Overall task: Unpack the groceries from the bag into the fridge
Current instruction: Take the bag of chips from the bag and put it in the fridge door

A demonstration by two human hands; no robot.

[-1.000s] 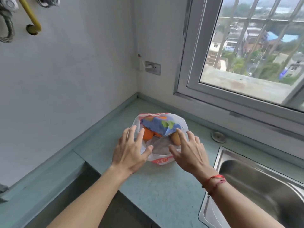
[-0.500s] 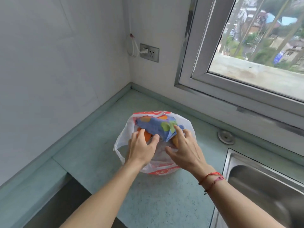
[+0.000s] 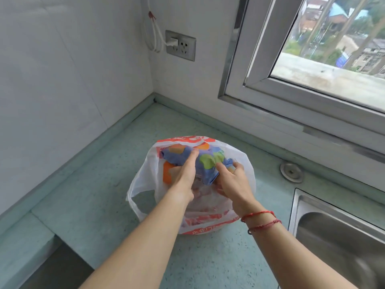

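While the white plastic bag (image 3: pixel 143 184) stands open on the green surface (image 3: pixel 93 201), my left hand (image 3: pixel 185 172) and right hand (image 3: pixel 233 180) are inside its mouth, fingers curled round the blue packet (image 3: pixel 205 164) lying on top.

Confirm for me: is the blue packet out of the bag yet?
No, the blue packet lies inside the plastic bag, with the left hand and right hand holding it.

sink (image 3: pixel 333 232): cut off, right edge | bag (image 3: pixel 143 184) bottom: hidden under packet (image 3: pixel 206 162)
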